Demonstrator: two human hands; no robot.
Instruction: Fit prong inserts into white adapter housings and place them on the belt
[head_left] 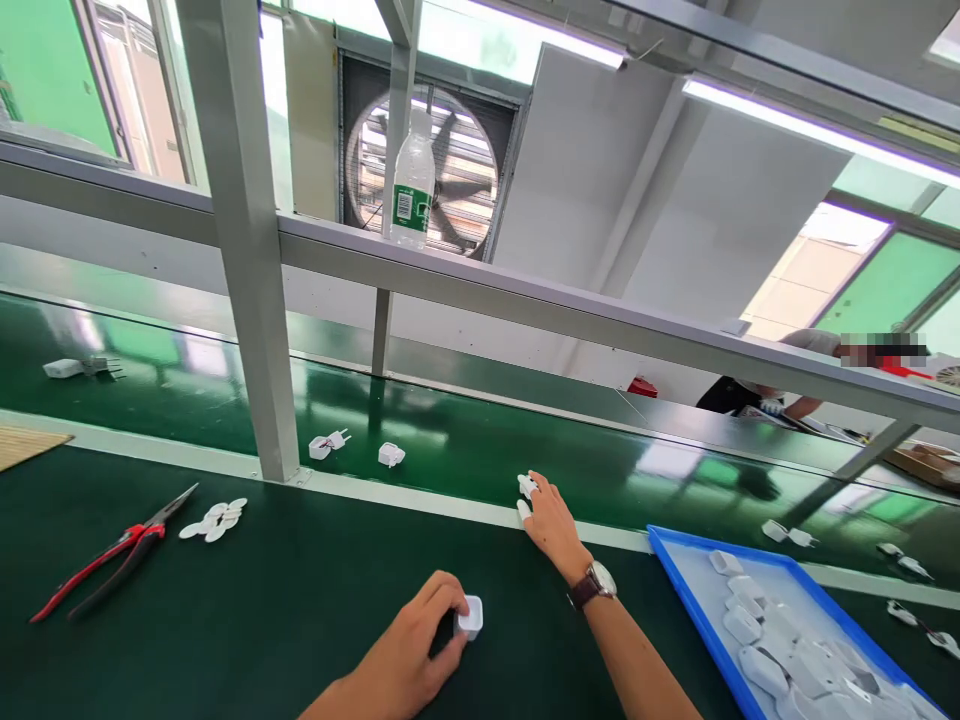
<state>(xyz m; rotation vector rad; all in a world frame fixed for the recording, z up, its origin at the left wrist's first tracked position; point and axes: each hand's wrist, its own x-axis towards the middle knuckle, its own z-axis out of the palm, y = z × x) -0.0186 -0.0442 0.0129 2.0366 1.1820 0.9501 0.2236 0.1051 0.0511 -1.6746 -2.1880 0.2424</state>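
On the dark green table, my left hand (416,640) has its thumb and fingers closed around a small white square housing (471,618). My right hand (553,527), with a watch on the wrist, reaches over the pale strip to the green belt. Its fingers are at a small white plug part (527,486), and a white cover is on one fingertip. Farther left on the belt lie a white plug piece (391,455) and another one with metal pins (328,445).
Red-handled pliers (135,540) and flat white pieces (215,520) lie at left. A blue-rimmed tray (697,610) of white housings stands at right. A grey post (247,240) rises by the belt. A bottle (413,185) stands on the rail. Another person works at far right.
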